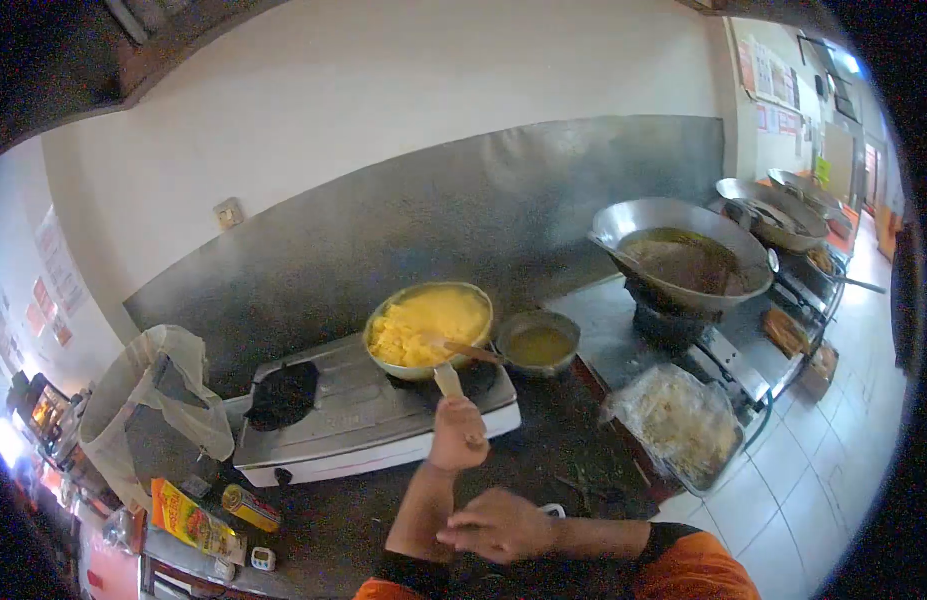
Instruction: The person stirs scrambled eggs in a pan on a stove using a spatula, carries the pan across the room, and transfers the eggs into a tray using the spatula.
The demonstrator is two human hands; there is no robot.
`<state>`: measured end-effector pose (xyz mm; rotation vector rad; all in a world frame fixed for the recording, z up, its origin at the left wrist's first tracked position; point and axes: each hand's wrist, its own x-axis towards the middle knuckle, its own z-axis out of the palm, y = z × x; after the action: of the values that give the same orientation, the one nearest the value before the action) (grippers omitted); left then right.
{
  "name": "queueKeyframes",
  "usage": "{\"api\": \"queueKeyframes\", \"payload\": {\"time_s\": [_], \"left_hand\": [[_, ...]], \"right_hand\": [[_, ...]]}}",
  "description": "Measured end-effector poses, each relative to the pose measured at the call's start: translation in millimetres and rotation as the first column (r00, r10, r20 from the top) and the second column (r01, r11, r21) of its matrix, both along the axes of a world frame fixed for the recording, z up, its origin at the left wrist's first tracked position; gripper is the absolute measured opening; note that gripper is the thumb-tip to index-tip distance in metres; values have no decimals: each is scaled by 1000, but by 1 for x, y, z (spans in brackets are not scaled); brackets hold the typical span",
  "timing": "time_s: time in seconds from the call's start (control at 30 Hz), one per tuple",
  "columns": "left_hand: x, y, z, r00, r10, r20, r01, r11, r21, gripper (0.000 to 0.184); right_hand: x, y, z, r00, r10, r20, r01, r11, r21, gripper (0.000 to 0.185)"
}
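Observation:
My left hand (458,436) is closed around the pale handle (447,381) of a frying pan (367,333) on the right burner of a gas stove (353,385). Yellow, scrambled-egg-like food (430,322) fills the pan. A wooden spatula (471,351) leans in the food, its handle over the near right rim; no hand is on it. My right hand (503,525) lies across in front of my left forearm, fingers pointing left and apart, with nothing seen in it. Whether it touches the forearm I cannot tell.
Right of the pan stands a bowl of yellowish liquid (543,346). A large wok (683,255) with dark oil sits beyond, above a plastic-covered tray (675,425). On the left are a plastic-lined bin (148,410), a yellow packet (195,522), a can (250,507) and a timer (263,558).

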<state>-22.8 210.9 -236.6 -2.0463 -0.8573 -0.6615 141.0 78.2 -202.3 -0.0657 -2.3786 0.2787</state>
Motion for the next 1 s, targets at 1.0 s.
{"api": "queueKeyframes", "payload": {"time_s": [1.0], "left_hand": [[-20,-49,1,585,-279,762,621,758,-198,32]], "right_hand": [[38,-119,-75,881,-52,470,262,882,-393,61]]}}
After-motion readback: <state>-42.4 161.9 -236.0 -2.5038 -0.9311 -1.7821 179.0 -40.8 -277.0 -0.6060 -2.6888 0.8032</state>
